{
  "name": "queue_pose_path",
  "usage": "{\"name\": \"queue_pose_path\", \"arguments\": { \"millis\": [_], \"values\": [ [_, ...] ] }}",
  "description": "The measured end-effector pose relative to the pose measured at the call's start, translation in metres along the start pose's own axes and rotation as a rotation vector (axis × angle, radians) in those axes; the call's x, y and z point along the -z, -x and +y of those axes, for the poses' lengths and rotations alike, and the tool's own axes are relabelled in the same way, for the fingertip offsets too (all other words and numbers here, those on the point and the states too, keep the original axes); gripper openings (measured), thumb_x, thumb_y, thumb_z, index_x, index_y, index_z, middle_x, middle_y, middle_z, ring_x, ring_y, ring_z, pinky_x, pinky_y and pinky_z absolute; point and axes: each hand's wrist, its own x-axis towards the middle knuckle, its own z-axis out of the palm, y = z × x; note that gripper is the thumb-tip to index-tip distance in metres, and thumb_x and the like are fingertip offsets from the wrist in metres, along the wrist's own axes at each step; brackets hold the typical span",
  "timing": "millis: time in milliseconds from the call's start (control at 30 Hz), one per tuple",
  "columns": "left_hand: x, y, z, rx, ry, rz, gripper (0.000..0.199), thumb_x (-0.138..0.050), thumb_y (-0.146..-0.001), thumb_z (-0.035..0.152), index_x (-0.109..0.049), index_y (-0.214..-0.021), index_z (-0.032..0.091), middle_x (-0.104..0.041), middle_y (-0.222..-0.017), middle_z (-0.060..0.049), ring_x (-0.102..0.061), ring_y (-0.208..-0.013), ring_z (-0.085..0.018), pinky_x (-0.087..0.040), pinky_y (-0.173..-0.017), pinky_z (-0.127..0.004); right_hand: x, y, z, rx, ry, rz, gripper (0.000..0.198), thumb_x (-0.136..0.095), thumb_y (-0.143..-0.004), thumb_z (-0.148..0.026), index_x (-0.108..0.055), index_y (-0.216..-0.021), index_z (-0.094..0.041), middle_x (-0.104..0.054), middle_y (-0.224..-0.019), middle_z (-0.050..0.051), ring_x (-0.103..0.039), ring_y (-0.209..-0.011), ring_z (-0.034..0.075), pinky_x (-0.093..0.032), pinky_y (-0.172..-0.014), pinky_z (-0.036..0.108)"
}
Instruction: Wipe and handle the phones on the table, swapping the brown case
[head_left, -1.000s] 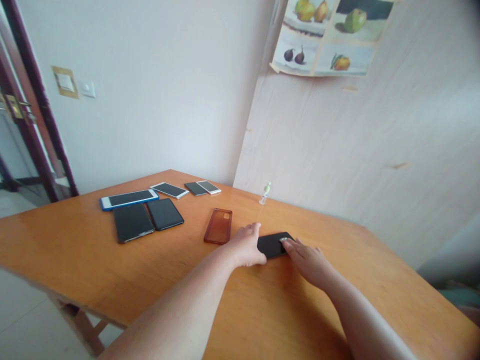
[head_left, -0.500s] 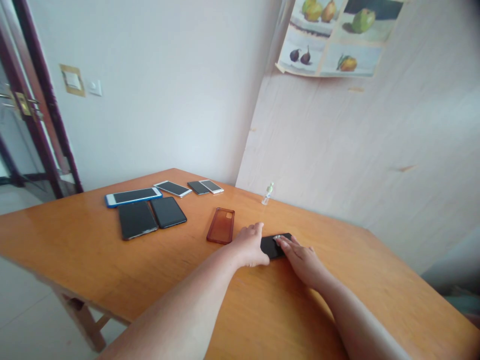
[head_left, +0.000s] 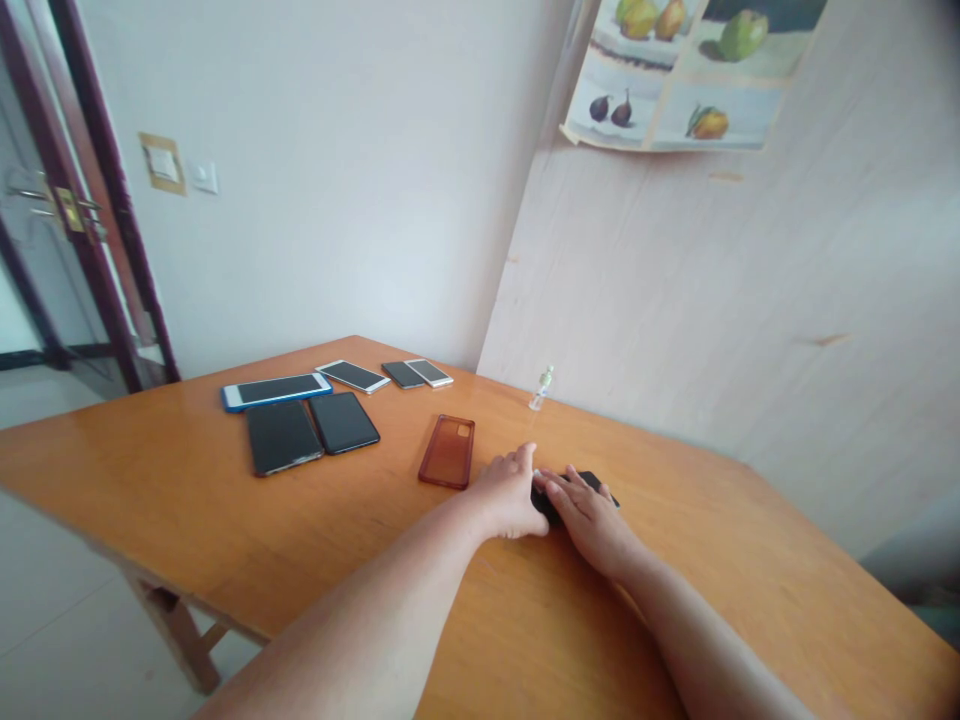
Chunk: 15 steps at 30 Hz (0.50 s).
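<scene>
Head view showed us both bare hands at work over a black phone [head_left: 592, 480], which lay flat on the wooden table [head_left: 360, 540] with its screen mostly covered by our fingers. Our left hand [head_left: 510, 498] gripped the phone's left end, thumb at the near edge and fingers at the far one. Our right hand [head_left: 596, 520] lay flat across the screen, fingers stretched toward the left hand; a small white piece [head_left: 537, 475] showed at its fingertips, and we could not tell whether they pinched it or only pressed it down.

Just beyond our left wrist we had a reddish-brown phone case [head_left: 446, 452], and past our hands a small clear bottle [head_left: 540, 390] with a pale green top stood upright. Farther left lay a phone in a blue case [head_left: 277, 391], touching or nearly touching two dark phones [head_left: 344, 422].
</scene>
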Motion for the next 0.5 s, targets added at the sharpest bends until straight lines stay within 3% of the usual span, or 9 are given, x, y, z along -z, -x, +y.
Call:
{"name": "queue_pose_path", "arguments": {
  "millis": [133, 200, 367, 433, 500],
  "values": [
    [-0.001, -0.001, 0.0, 0.014, 0.019, -0.012, 0.114, -0.074, -0.05, 0.042, -0.022, -0.147, 0.014, -0.055, -0.131, -0.016, -0.05, -0.123, -0.037, -0.043, -0.099, -0.041, 0.005, -0.004, 0.022, -0.252, 0.171, 0.08, 0.053, -0.018, -0.099, -0.051, -0.04, -0.144, -0.035, -0.036, -0.153, 0.0, -0.018, -0.145, 0.034, -0.011, -0.104, 0.077],
    [-0.001, -0.001, 0.0, 0.011, 0.02, -0.011, 0.113, -0.073, -0.05, 0.041, -0.022, -0.147, 0.015, -0.056, -0.13, -0.016, -0.051, -0.122, -0.036, -0.043, -0.099, -0.041, 0.004, 0.0, 0.019, -0.237, 0.193, 0.072, 0.053, -0.018, -0.099, -0.05, -0.039, -0.145, -0.034, -0.036, -0.153, 0.0, -0.017, -0.146, 0.032, -0.011, -0.106, 0.075],
    [0.0, 0.0, 0.001, -0.008, -0.003, 0.014, 0.106, -0.069, -0.054, 0.037, -0.023, -0.147, 0.013, -0.054, -0.133, -0.017, -0.052, -0.121, -0.035, -0.043, -0.099, -0.041, -0.004, 0.007, -0.004, 0.047, 0.077, -0.03, 0.052, -0.017, -0.099, -0.051, -0.041, -0.143, -0.038, -0.036, -0.153, -0.005, -0.014, -0.147, 0.026, -0.005, -0.111, 0.069],
    [0.002, 0.0, 0.002, 0.006, -0.012, 0.003, 0.108, -0.07, -0.054, 0.038, -0.022, -0.147, 0.012, -0.054, -0.133, -0.017, -0.051, -0.122, -0.035, -0.043, -0.099, -0.04, -0.003, 0.003, 0.0, -0.023, 0.085, -0.009, 0.052, -0.017, -0.099, -0.051, -0.04, -0.144, -0.037, -0.034, -0.154, -0.005, -0.013, -0.147, 0.028, -0.005, -0.109, 0.072],
    [0.004, 0.001, 0.004, 0.019, -0.019, -0.023, 0.11, -0.071, -0.053, 0.038, -0.022, -0.148, 0.012, -0.056, -0.13, -0.017, -0.051, -0.122, -0.035, -0.042, -0.1, -0.039, 0.002, -0.002, 0.013, -0.189, 0.123, 0.035, 0.053, -0.017, -0.099, -0.051, -0.037, -0.146, -0.036, -0.031, -0.155, -0.004, -0.014, -0.146, 0.031, -0.007, -0.106, 0.076]
  ]
}}
